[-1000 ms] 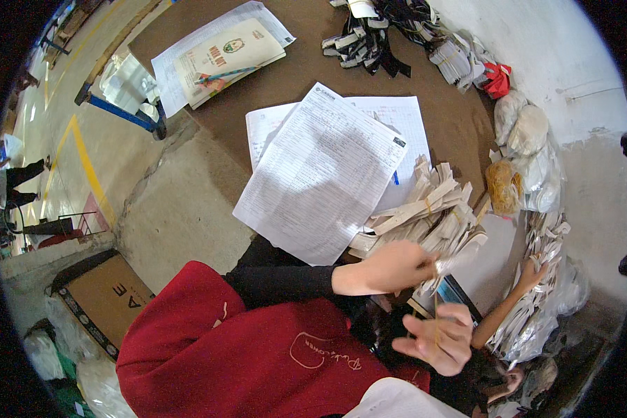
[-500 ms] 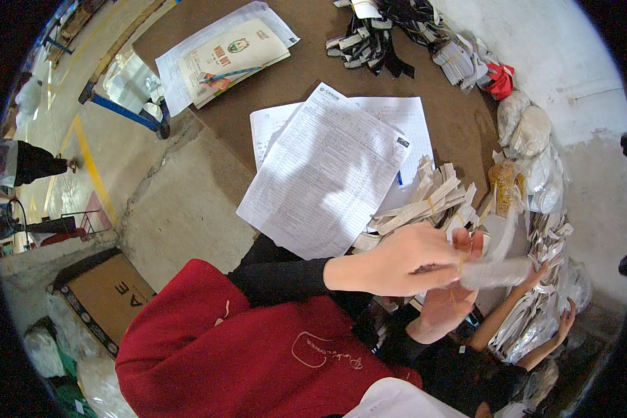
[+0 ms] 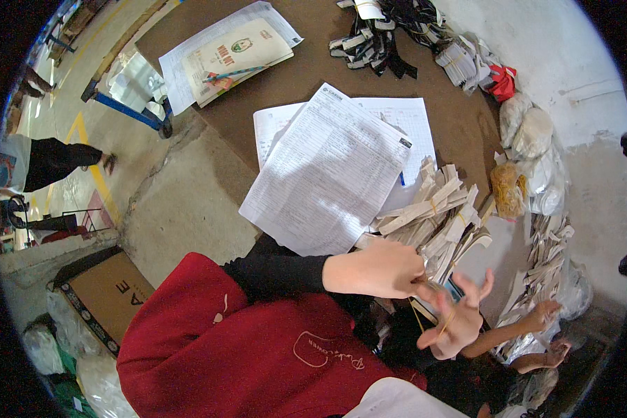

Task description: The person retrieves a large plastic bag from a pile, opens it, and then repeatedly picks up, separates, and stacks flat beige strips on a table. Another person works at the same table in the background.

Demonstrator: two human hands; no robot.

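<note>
My left hand (image 3: 376, 269), in a black sleeve, is closed at the fingertips in front of my chest. What it pinches is hidden and blurred. Just right of it, my right hand (image 3: 456, 320) has its fingers spread, and a thin yellow rubber band (image 3: 419, 317) is looped over it. The two hands meet or nearly meet at the fingertips. Beyond them lie several banded bundles of off-white strips (image 3: 432, 202) on the brown table (image 3: 216, 146). A printed sheet (image 3: 327, 174) covers other papers beside those bundles.
A co-worker's hands (image 3: 542, 317) reach over more strips (image 3: 536, 279) at the right. Rubber bands fill a clear bag (image 3: 508, 182) by the wall. Black strips (image 3: 373, 45) and a booklet with a pen (image 3: 237, 59) lie farther back. A cardboard box (image 3: 108, 299) stands left; a person walks beyond.
The blurred off-white strips extending from my hands no longer show there. My right hand has turned and spread its fingers. The co-worker's hands have shifted, and the person at far left has moved right.
</note>
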